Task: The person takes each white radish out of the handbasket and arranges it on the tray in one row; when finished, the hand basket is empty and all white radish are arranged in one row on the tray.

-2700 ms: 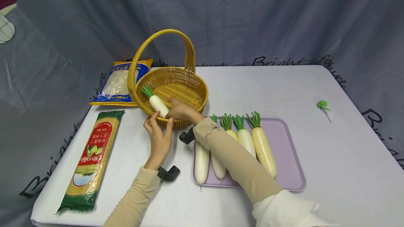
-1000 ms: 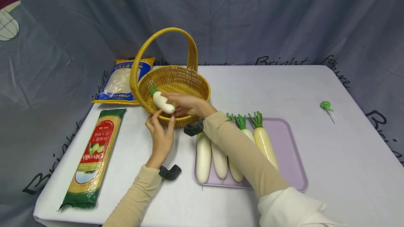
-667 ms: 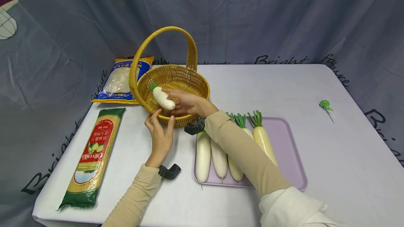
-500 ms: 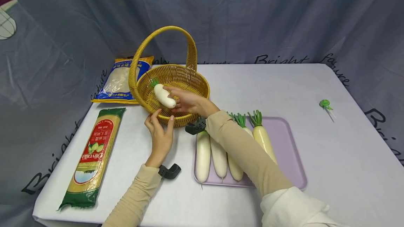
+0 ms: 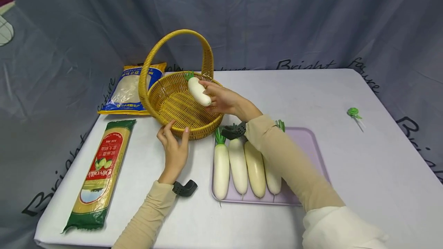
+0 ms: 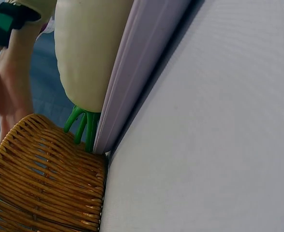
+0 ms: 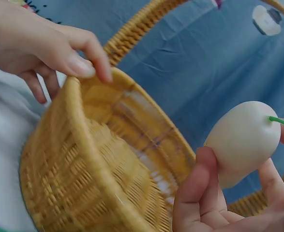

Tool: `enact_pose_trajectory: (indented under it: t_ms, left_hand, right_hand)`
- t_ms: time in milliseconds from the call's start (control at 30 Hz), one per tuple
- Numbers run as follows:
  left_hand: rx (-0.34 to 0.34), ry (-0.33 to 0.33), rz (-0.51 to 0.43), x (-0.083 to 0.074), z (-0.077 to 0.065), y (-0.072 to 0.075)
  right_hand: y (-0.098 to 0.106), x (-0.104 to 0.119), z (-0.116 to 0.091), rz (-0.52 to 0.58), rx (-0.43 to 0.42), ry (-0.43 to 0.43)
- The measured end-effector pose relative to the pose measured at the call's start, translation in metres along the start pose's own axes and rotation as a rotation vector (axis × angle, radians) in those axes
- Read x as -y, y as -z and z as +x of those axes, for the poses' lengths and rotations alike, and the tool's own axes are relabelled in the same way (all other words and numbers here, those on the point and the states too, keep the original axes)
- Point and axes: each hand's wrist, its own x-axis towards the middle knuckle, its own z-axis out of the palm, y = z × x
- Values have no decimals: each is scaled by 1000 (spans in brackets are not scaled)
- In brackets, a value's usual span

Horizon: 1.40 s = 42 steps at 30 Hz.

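My right hand (image 5: 225,101) grips a white radish (image 5: 199,92) with short green leaf stubs, raised over the right side of the yellow wicker basket (image 5: 173,107). In the right wrist view the fingers wrap the radish (image 7: 243,140) from below and the side. My left hand (image 5: 174,151) pinches the near rim of the basket, thumb and fingertips over the edge, as the right wrist view also shows of the left hand (image 7: 50,48). The basket's woven floor shows bare. Several more white radishes (image 5: 221,172) lie side by side on a lilac tray (image 5: 306,145), partly hidden by my right sleeve.
A long spaghetti pack (image 5: 100,176) lies at the left of the white table (image 5: 277,95). Behind the basket's left side is a blue and yellow pasta bag (image 5: 126,89). A green lollipop (image 5: 353,112) lies far right. The basket's tall handle (image 5: 149,62) arches over it.
My right hand has taken hold of the radish inside the basket, lifted it and carried it to the right. My left hand has stayed at the basket's near rim.
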Motion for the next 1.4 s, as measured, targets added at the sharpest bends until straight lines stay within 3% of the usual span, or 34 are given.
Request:
enact_pose_trajectory:
  t_ms: [267, 533, 667, 867, 967, 1233, 1400]
  left_hand:
    - [16, 9, 3, 0, 2, 0]
    - [15, -1, -5, 2, 3, -1]
    - [22, 3, 1, 2, 3, -1]
    - [13, 18, 5, 1, -1, 2]
    - [14, 15, 4, 1, -1, 2]
    - [12, 1, 4, 2, -3, 1]
    - [15, -2, 1, 2, -2, 1]
  right_hand:
    - [40, 1, -50, -86, -34, 12]
    - [81, -15, -118, -139, -42, 28]
    - [101, -32, -157, -83, -13, 42]
    - [120, -67, -210, 69, 119, 102]
    - [127, -82, -234, 81, 111, 126]
    - [138, -123, -275, -168, -56, 159]
    - [128, -133, -287, -474, -261, 107]
